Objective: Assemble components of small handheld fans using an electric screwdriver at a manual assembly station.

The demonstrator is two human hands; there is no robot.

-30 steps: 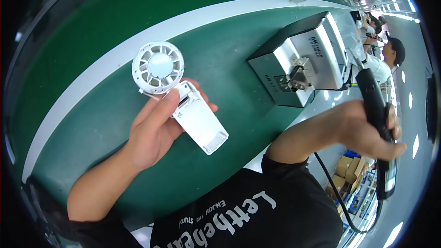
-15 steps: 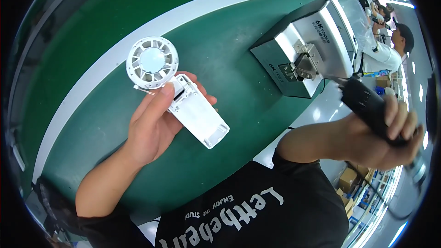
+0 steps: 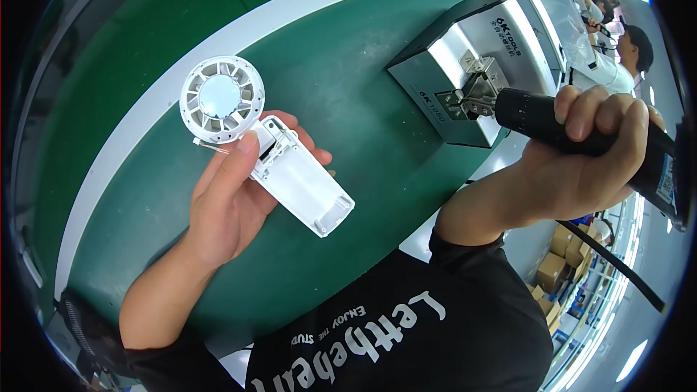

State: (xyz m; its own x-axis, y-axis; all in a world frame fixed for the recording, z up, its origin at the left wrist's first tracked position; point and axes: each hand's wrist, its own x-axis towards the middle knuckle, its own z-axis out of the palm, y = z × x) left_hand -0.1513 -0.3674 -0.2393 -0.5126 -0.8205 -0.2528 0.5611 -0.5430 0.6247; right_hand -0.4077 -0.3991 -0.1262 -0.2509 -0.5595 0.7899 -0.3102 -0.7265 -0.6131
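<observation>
My left hand (image 3: pixel 229 203) is closed around a white handheld fan (image 3: pixel 305 185), the thumb lying near the joint between head and handle. The handle's inside faces up like a shallow trough, and thin wires show beside the round, slotted fan head (image 3: pixel 220 99). My right hand (image 3: pixel 592 138) grips a black electric screwdriver (image 3: pixel 537 111). Its front end points left at the metal pick-up bracket (image 3: pixel 481 91) on a silver and black screw feeder (image 3: pixel 519 36). I cannot make out the bit or whether it touches the bracket.
The green worktable (image 3: pixel 341 51) has a pale curved edge (image 3: pixel 145 94). A black cord (image 3: pixel 617 265) hangs below the screwdriver. Another person (image 3: pixel 624 58) is at the far right, and cardboard boxes (image 3: pixel 553 270) stand beyond the table at lower right.
My right hand has brought the screwdriver up and left, from beside the screw feeder to its bracket. My left hand and the fan have shifted slightly left in view.
</observation>
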